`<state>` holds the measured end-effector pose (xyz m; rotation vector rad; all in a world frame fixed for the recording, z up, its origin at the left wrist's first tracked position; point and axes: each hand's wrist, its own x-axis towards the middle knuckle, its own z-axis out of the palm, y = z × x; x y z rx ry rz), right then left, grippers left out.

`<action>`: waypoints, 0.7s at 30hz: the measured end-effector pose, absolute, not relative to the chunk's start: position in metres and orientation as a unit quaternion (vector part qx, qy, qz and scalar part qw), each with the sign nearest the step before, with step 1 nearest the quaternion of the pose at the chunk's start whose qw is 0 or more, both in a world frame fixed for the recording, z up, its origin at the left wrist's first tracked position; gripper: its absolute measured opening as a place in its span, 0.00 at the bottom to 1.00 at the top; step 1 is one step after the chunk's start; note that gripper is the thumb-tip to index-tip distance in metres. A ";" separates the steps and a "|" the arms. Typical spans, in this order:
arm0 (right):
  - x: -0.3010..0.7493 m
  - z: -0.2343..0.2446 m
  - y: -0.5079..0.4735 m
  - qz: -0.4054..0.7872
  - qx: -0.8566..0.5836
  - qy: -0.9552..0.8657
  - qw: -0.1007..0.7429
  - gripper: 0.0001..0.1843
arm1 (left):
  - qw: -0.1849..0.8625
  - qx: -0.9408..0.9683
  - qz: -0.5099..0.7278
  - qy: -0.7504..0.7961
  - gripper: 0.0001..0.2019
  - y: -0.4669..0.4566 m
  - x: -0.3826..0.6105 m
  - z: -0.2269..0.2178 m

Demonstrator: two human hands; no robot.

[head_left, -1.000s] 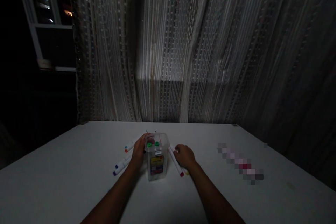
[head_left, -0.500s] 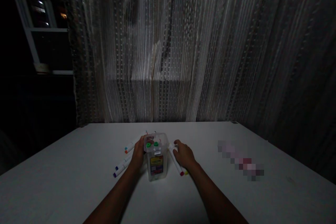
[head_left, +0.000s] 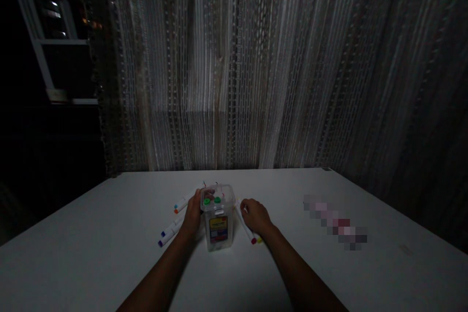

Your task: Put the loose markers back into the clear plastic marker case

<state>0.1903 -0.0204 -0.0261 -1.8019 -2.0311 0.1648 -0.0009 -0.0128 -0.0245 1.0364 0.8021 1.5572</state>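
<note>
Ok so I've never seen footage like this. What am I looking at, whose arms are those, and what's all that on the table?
There is no machine here. These are one person's two bare hands, filmed by a camera worn on their head that looks forward and down, so the arms come in from the bottom edge. This is the only view, and it is dim. The left hand is cupped round the left side of a clear plastic box standing on a white table. Two green-capped markers stand inside the box. The right hand rests on loose markers lying right of the box; I cannot tell whether it grips one. Left of the box lie other markers. Behind hangs a curtain, with a dark window at far left. A blurred-out patch hides something on the table's right.
</note>
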 end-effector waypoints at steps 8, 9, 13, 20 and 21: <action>0.189 -0.024 -0.023 0.056 -0.650 -0.728 0.210 0.12 | 0.533 0.434 0.650 0.324 0.29 -0.013 0.000 -0.026; 0.189 -0.024 -0.023 0.055 -0.650 -0.729 0.209 0.12 | 0.536 0.435 0.649 0.320 0.29 -0.014 0.000 -0.026; 0.189 -0.024 -0.023 0.059 -0.651 -0.728 0.206 0.13 | 0.543 0.441 0.644 0.308 0.28 -0.016 0.000 -0.025; 0.189 -0.025 -0.022 0.060 -0.651 -0.728 0.207 0.12 | 0.556 0.428 0.643 0.305 0.28 -0.015 0.000 -0.026; 0.189 -0.025 -0.022 0.060 -0.649 -0.729 0.208 0.12 | 0.559 0.426 0.644 0.302 0.28 -0.015 0.001 -0.027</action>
